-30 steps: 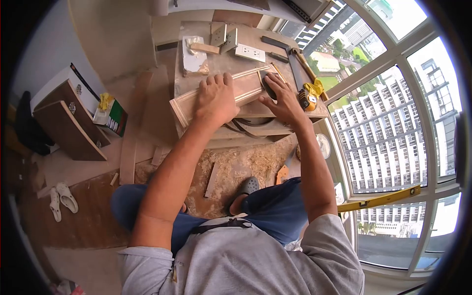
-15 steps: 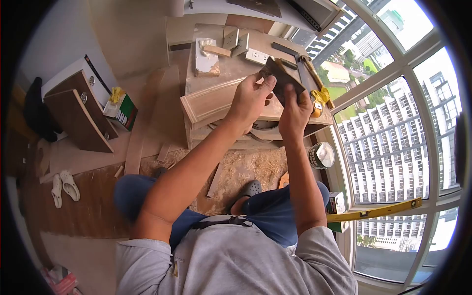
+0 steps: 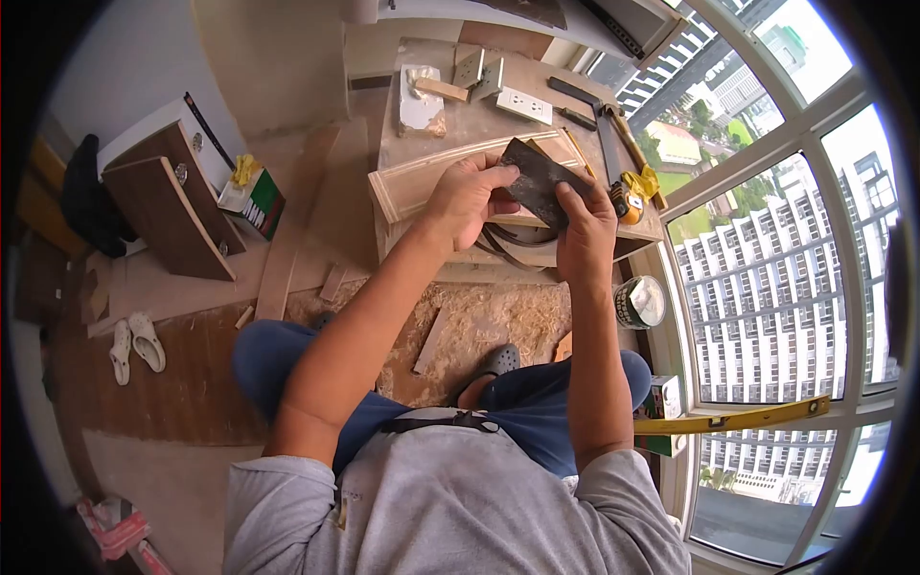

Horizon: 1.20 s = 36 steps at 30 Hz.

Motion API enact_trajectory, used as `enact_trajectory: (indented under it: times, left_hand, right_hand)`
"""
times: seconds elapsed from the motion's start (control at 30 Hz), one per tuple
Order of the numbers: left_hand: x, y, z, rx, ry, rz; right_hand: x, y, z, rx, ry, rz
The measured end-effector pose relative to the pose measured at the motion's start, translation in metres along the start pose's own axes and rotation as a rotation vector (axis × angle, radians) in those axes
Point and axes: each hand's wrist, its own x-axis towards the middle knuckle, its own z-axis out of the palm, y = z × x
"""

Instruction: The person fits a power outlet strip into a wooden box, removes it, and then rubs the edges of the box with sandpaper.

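A dark, dusty piece of sandpaper (image 3: 539, 184) is stretched between my two hands above the front of the workbench (image 3: 522, 134). My left hand (image 3: 468, 203) pinches its left edge between thumb and fingers. At the right end, my right hand (image 3: 586, 233) grips it, thumb on the face. Behind and below my left hand lies a pale wooden panel with a moulded border (image 3: 407, 185), partly covered by the hands. Dark curled strips (image 3: 508, 251) hang under the sandpaper at the bench front.
On the bench sit a white block (image 3: 419, 105), an outlet plate (image 3: 524, 106), a square (image 3: 604, 134), a hammer (image 3: 628, 139) and a tape measure (image 3: 628, 204). A tub (image 3: 640, 302) and spirit level (image 3: 733, 419) are by the window. Wood shavings (image 3: 383, 311) cover the floor.
The sandpaper has been turned so its dark face shows more broadly and flatter. My hands sit slightly lower, and the view has shifted a little.
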Motion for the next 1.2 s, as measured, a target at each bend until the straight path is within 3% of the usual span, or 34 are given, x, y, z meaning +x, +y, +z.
enact_trajectory:
  times: [0.07, 0.13, 0.17, 0.23, 0.3, 0.33, 0.4, 0.5, 0.53, 0.6, 0.73, 0.83, 0.93, 1.0, 1.03, 1.07, 1.13, 1.17, 1.2]
  left_hand:
    - [0.001, 0.003, 0.0, -0.012, 0.012, 0.0]
    - [0.001, 0.008, 0.002, -0.01, 0.009, 0.007]
    - [-0.002, 0.013, 0.002, -0.01, 0.009, 0.005]
    - [-0.008, 0.025, 0.001, -0.125, -0.255, -0.062]
    - [-0.011, 0.025, 0.007, -0.095, -0.157, -0.081]
    - [-0.011, 0.024, 0.009, -0.068, -0.056, -0.097]
    - [-0.007, 0.014, 0.004, 0.077, -0.064, -0.037]
    - [-0.009, 0.012, 0.01, 0.248, -0.005, 0.018]
    - [-0.012, 0.013, 0.013, 0.279, 0.074, 0.011]
    - [-0.01, 0.019, 0.007, 0.197, 0.017, -0.039]
    - [-0.003, 0.019, 0.003, 0.165, 0.02, -0.169]
    - [0.006, 0.016, 0.002, 0.092, -0.011, -0.21]
    - [0.009, 0.018, 0.015, -0.009, -0.042, -0.235]
    - [0.016, 0.029, 0.025, 0.65, 0.119, 0.138]
    - [0.027, 0.023, 0.02, 1.152, 0.21, 0.512]
    - [0.029, 0.021, 0.022, 1.147, 0.21, 0.51]
    - [0.035, 0.019, 0.031, 1.881, 0.153, 0.507]
    - [0.047, 0.013, 0.027, 1.926, 0.125, 0.384]
    - [0.051, 0.012, 0.028, 1.924, 0.121, 0.393]
  right_hand:
    - [0.0, 0.004, -0.006, -0.064, 0.003, -0.03]
    - [-0.004, 0.002, -0.007, -0.762, -0.134, -0.549]
    - [-0.009, -0.002, -0.003, -0.804, -0.146, -0.559]
    - [-0.01, 0.002, -0.006, -0.865, -0.131, -0.597]
    - [-0.012, 0.001, -0.01, -0.927, -0.11, -0.637]
    - [-0.014, -0.002, -0.011, -0.914, -0.212, -0.548]
    - [-0.022, -0.013, -0.005, -0.902, -0.312, -0.457]
    - [-0.033, -0.037, 0.011, -1.532, -0.414, -0.633]
    - [-0.033, -0.039, 0.007, -1.54, -0.402, -0.627]
    - [-0.027, -0.04, 0.001, -1.351, -0.626, -0.624]
    - [-0.024, -0.06, 0.005, -1.367, -0.724, -0.674]
    - [-0.017, -0.065, 0.007, -1.347, -0.697, -0.559]
    - [0.0, -0.064, 0.004, -1.453, -0.503, -0.688]
    - [0.029, -0.049, -0.01, -1.49, -0.204, -0.862]
    - [0.048, -0.037, -0.025, -1.492, -0.135, -0.798]
    - [0.067, -0.022, -0.04, -1.491, -0.069, -0.739]
    - [0.094, 0.006, -0.062, -1.613, -0.105, -0.782]
    - [0.092, 0.016, -0.061, -1.608, -0.133, -0.585]
    - [0.084, 0.02, -0.051, -1.573, -0.167, -0.482]
